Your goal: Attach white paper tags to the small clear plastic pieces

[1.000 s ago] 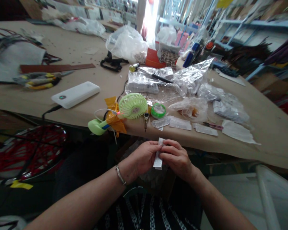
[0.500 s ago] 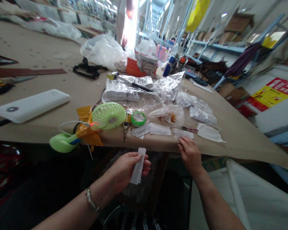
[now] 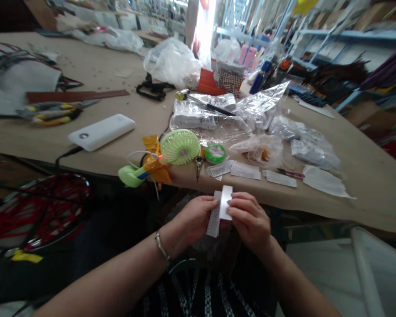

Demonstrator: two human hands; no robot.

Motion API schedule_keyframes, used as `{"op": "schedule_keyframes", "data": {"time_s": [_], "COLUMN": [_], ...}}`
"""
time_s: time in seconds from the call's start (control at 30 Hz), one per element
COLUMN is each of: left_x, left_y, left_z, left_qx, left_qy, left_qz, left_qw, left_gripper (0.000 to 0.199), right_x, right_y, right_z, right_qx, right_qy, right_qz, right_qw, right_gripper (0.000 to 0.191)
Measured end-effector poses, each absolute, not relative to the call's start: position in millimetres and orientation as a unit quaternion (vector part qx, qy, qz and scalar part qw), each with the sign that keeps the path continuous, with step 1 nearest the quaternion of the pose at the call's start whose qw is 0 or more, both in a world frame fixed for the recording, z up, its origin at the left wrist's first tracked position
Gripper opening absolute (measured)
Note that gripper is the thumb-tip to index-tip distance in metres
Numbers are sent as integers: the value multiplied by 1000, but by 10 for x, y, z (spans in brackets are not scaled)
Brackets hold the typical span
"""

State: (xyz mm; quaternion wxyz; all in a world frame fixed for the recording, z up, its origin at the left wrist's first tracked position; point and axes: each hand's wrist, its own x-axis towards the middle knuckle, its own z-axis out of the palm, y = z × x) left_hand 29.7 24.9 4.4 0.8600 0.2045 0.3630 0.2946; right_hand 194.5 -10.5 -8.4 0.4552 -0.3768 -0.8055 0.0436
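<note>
My left hand [image 3: 198, 216] is closed on a thin stack of printed paper labels [image 3: 213, 222], thumb on top, in front of the table edge. Beside it my right hand [image 3: 251, 219] pinches a single white label [image 3: 226, 202], its plain shiny side facing me. The two sets of labels meet or overlap slightly between my hands. On the table edge just beyond lie more labels: a fanned pile [image 3: 219, 169], a middle pile [image 3: 246, 171] and a right pile [image 3: 280, 178]. A small pink-handled tool [image 3: 292, 173] rests behind the right pile.
Along the table [image 3: 317, 211] stand a green fan [image 3: 180, 147], a soldering-iron-like tool [image 3: 198, 167], a green tape roll [image 3: 215, 153] and a white power bank [image 3: 102, 132]. Behind them are plastic-wrapped label bundles [image 3: 194, 119] with a hammer [image 3: 207, 105] on top. Pliers [image 3: 54, 113] lie left.
My right hand has left the right-hand label pile and come back beside my left hand, now with a white label in it. The camera view has turned left.
</note>
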Motion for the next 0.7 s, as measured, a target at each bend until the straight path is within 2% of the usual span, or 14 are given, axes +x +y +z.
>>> {"op": "schedule_keyframes", "data": {"time_s": [0.17,0.47,0.6,0.7], "left_x": [240,198,179,137], "left_y": [236,209,193,187], "left_z": [-1,-52,-70,-47], "left_qx": [153,161,178,186], "left_qy": [354,334,343,373], "left_qz": [342,353,352,338], "left_qw": [857,859,852,844], "left_gripper": [1,10,7,6], "right_x": [1641,1663,1666,1690], "right_y": [-79,-57,-90,-118], "right_z": [-248,-242,-252,-242], "right_qx": [-326,-316,-314,-350], "right_qy": [-860,-887,-882,-830], "right_qz": [39,45,77,142], "right_qw": [390,334,343,410], "right_gripper": [16,13,21,31]}}
